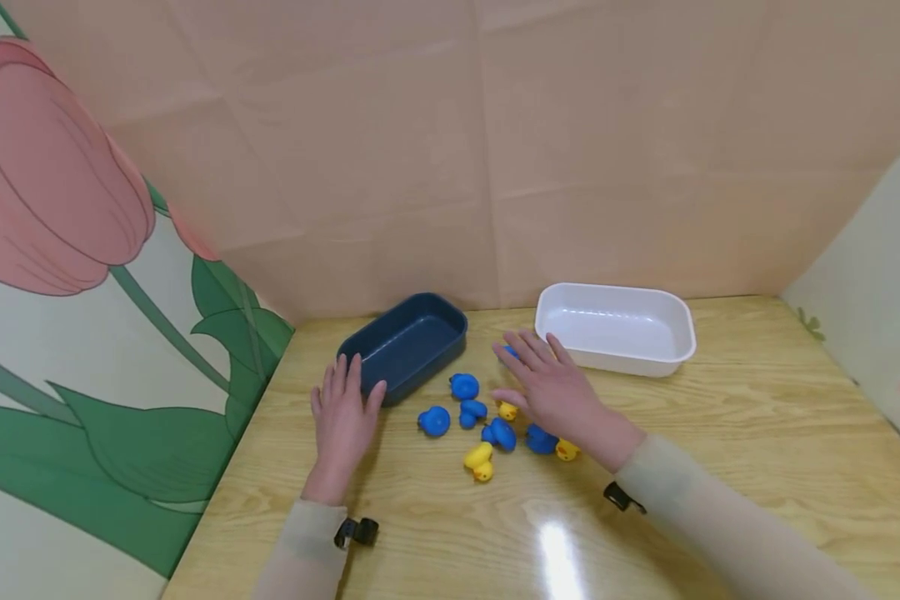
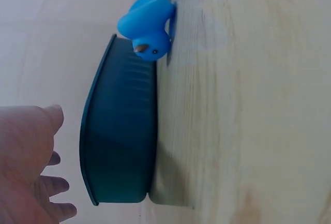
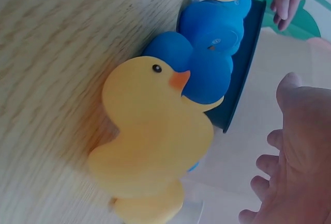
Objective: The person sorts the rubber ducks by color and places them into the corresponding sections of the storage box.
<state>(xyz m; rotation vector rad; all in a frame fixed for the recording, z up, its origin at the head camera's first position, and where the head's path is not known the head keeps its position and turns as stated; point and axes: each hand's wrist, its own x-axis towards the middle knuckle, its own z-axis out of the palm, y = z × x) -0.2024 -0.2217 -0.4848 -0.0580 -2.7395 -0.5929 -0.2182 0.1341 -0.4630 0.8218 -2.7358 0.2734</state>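
Observation:
My left hand (image 1: pixel 345 421) hovers at the near left end of a dark blue tray (image 1: pixel 412 342), fingers spread; in the left wrist view a gap shows between the thumb and the tray's wall. My right hand (image 1: pixel 551 396), fingers extended and holding nothing, is over a loose group of toy ducks. Several blue ducks, one of them a blue duck (image 1: pixel 434 422) at the left, lie between the hands. A yellow duck (image 1: pixel 479 461) lies nearest me. Another yellow duck (image 3: pixel 155 125) looms large in the right wrist view. The right hand partly hides some ducks.
A white tray (image 1: pixel 615 367) stands at the back right, beyond the right hand. The wooden table (image 1: pixel 435 533) meets a pinkish cloth backdrop (image 1: pixel 390 167) behind both trays. A panel with a tulip picture (image 1: pixel 52 167) borders the left side.

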